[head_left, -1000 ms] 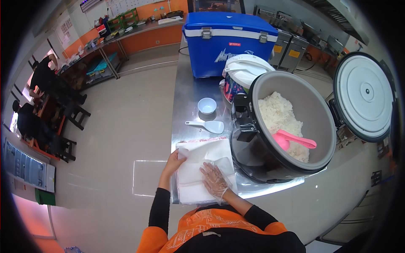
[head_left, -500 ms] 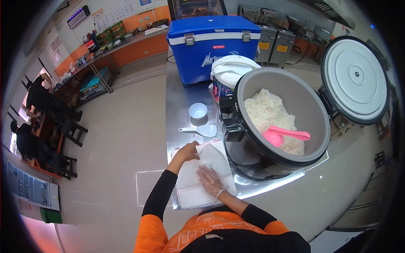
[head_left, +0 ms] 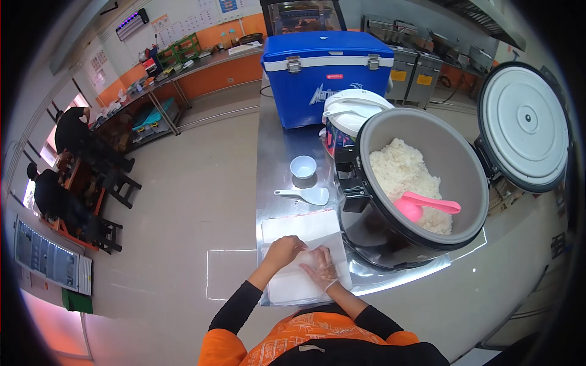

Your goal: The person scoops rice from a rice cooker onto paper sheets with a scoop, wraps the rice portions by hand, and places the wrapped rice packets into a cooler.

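Paper (head_left: 292, 285) lies stacked at the near-left corner of the tabletop (head_left: 281, 143), its middle hidden by two hands: the left hand (head_left: 284, 251) has its fingers bunched, the gloved right hand (head_left: 320, 268) its fingers bent, and whether either pinches a sheet I cannot tell. Rice cooker (head_left: 375, 235) crowds the right; bare metal separates bowl (head_left: 303, 166) and cooler (head_left: 329, 91).
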The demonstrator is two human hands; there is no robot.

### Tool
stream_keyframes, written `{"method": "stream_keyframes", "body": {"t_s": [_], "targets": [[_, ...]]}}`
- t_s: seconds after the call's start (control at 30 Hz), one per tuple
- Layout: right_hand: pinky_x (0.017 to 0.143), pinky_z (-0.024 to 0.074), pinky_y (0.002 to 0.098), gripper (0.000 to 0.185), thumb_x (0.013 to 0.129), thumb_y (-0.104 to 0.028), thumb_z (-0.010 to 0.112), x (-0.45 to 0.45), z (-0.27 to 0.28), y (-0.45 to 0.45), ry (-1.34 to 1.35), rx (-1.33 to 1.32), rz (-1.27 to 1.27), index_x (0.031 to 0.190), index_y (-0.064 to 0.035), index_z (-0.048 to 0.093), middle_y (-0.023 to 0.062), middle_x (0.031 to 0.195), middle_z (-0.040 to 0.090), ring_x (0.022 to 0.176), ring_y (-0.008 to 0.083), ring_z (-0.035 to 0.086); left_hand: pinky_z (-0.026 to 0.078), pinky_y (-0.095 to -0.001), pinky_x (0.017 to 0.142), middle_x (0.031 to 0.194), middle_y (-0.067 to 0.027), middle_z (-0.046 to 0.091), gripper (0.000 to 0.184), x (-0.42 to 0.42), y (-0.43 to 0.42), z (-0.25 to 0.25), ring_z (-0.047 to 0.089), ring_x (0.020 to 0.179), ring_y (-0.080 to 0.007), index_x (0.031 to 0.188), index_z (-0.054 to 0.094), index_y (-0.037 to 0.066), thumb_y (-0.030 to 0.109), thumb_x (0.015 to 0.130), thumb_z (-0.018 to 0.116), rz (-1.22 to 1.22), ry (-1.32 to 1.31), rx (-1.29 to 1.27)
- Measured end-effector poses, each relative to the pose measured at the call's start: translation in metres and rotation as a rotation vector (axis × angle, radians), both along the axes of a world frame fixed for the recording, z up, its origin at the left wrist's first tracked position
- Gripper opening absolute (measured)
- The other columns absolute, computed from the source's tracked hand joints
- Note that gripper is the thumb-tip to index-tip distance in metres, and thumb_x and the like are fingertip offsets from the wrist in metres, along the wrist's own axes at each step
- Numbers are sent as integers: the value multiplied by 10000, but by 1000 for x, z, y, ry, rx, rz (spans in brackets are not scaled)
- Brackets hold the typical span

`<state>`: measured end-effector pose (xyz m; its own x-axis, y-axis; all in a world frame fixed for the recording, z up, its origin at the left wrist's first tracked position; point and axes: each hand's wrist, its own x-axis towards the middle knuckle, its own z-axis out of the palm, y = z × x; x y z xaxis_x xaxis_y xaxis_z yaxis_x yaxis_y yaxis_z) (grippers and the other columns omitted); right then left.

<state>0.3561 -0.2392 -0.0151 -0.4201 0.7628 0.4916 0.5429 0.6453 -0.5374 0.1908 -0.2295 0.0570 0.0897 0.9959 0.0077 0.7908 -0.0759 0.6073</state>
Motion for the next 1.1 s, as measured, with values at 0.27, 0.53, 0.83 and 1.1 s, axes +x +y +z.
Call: {"method": "stream_keyframes", "body": {"t_s": [0.27,0.53,0.83,1.1], "targets": [[1058,258,419,901,720,-585,635,9,24,17,-220,-745,15,1247,104,388,328,1344,309,1261,429,287,496,-349,709,852,-52,634,112,6,-19,-8,606,840,-247,851,681,94,137,769,616,-52,79,141],[867,421,418,325,856,-317,486,35,84,20,-759,-539,77,975,-47,624,141,1099,576,974,330,536,489,-340,693,792,-73,579,160,18,-36,-23,583,805,-235,851,608,57,101,723,522,-67,332,316],[901,410,431,244,827,-223,491,-3,-96,83,-419,-24,343,992,-83,605,127,1035,584,1022,311,508,480,-288,688,800,-48,525,226,22,-61,-40,530,787,-194,877,560,43,118,663,559,0,411,691],[940,395,423,312,787,-197,522,-1,4,50,-564,-190,246,1060,-48,541,166,1106,526,1072,347,487,464,-407,756,977,-161,533,303,37,-76,-27,516,927,-324,1085,500,22,103,795,534,328,-97,305]]}}
